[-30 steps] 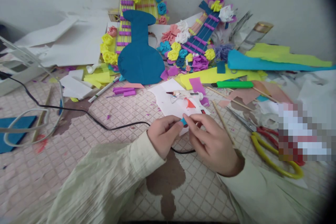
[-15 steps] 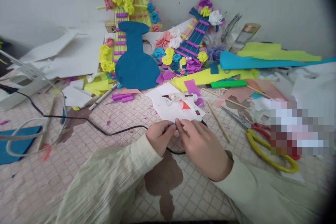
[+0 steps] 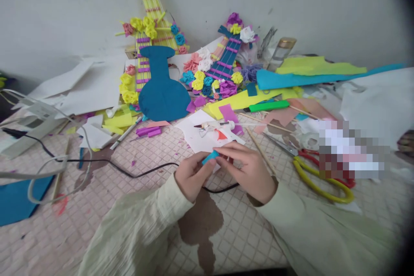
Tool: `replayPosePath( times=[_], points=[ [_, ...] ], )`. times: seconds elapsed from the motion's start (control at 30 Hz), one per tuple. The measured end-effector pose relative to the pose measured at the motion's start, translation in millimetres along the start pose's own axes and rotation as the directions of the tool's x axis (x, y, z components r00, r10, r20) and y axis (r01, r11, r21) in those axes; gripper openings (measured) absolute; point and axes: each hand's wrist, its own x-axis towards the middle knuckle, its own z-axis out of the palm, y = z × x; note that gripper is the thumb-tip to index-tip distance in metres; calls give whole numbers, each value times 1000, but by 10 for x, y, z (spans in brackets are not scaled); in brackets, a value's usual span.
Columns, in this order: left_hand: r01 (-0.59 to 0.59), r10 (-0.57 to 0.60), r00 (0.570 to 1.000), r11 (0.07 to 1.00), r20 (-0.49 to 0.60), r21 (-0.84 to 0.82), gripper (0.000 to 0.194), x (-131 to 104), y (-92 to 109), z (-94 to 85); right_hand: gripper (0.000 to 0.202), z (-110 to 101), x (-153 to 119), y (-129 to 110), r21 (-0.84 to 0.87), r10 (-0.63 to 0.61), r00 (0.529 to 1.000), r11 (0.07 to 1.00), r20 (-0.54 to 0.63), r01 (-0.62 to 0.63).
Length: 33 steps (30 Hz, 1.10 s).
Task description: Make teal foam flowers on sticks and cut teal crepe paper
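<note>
A small bright blue paper piece (image 3: 210, 156), folded or rolled, is held between both hands above the table. My left hand (image 3: 193, 175) is closed, pinching it between thumb and fingers. The fingertips of my right hand (image 3: 247, 168) close on its right end. Just beyond the hands, a glue gun (image 3: 215, 126) with an orange trigger lies on a white paper sheet (image 3: 189, 131). Behind that leans a dark blue guitar-shaped cutout (image 3: 164, 95). A black cord (image 3: 142, 173) passes under the hands.
Scissors (image 3: 318, 181) and a green cutter (image 3: 269, 106) lie to the right with thin sticks. Paper guitars with paper flowers (image 3: 223, 69) stand against the wall. Purple paper rolls (image 3: 148, 132) lie left of the glue gun; a power strip (image 3: 32, 125) sits far left.
The blue paper piece shows more between the fingers, and my right hand's fingers have straightened somewhat. The whole view has shifted slightly, with the background sitting lower and more to the left.
</note>
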Motion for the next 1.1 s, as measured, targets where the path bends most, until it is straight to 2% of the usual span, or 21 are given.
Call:
replayPosePath(
  times=[0.1,0.17,0.27,0.37,0.5,0.67,0.83,1.03,1.1],
  points=[
    [-58,58,998,995,-5,79,32,-6,2,-10,18,2,1,16,85,89,996,992,-5,-88],
    [-104,114,992,982,-53,158,29,-4,-26,-13,17,12,-1,32,142,118,993,983,-11,-115],
    [-171,223,961,944,-163,283,26,6,-87,-22,17,32,1,47,234,170,985,958,-7,-164],
    [-241,317,924,917,-213,318,25,15,-125,-32,18,48,3,48,306,260,965,918,19,-254],
    [-340,410,883,894,-228,293,21,17,-116,-31,20,58,-1,39,401,343,935,847,91,-350],
    [-445,527,831,821,-176,358,17,7,-63,-35,19,30,8,10,493,415,898,757,143,-428],
    [-485,578,802,778,-153,399,17,7,-42,-45,16,1,17,-14,513,444,881,724,167,-462],
    [-490,591,793,763,-148,421,17,15,-60,-36,21,24,2,-3,461,412,899,776,145,-430],
    [-478,581,794,779,-180,405,18,26,-84,-30,22,13,7,19,416,395,907,807,144,-418]
  ],
)
